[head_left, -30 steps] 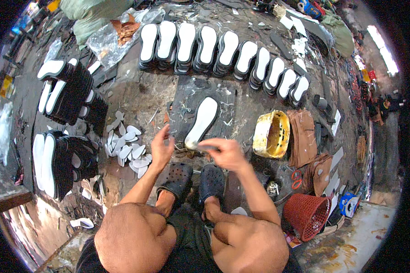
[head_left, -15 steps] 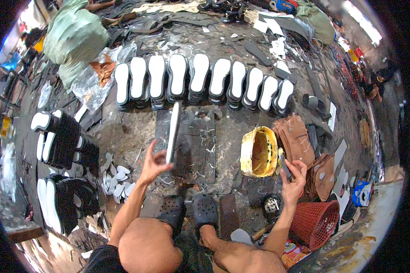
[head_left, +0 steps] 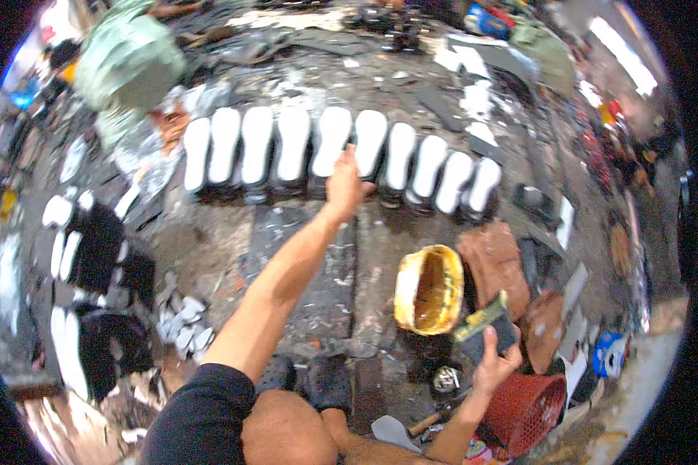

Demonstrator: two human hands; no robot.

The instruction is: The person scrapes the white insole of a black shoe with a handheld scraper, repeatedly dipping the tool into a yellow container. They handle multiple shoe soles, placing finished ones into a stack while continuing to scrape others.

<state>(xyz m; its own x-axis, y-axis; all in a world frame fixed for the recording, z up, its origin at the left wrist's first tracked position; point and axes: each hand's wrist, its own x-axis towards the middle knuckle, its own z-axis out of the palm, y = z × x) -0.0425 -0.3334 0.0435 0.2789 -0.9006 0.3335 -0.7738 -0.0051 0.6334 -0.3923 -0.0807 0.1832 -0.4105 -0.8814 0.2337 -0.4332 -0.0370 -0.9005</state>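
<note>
Left hand point(head_left: 347, 184) at the middle of a row of white-topped insole stacks point(head_left: 293, 147)

On the floor point(head_left: 194, 252), 10 stacks are arranged in 1 curved row, just beyond the far edge of a dark board point(head_left: 314, 310). The left hand is extended over the 5th and 6th stacks from the left; whether an insole is gripped by it cannot be told, as the view is blurred. In the right hand point(head_left: 495, 360), a flat dark applicator point(head_left: 487, 329) with a yellow-smeared edge is grasped between thumb and fingers.

To the right of the board's right edge, a yellow-stained tub point(head_left: 405, 302) is seen near the applicator, with brown sheets point(head_left: 491, 256) piled behind. A red mesh basket point(head_left: 527, 411) is placed near the right forearm. Beyond the board's left edge, loose white pieces point(head_left: 186, 322) are heaped; farther left, 2 groups of dark soles point(head_left: 112, 353) are stacked. At the board's near edge, dark clogs point(head_left: 329, 384) are worn.
</note>
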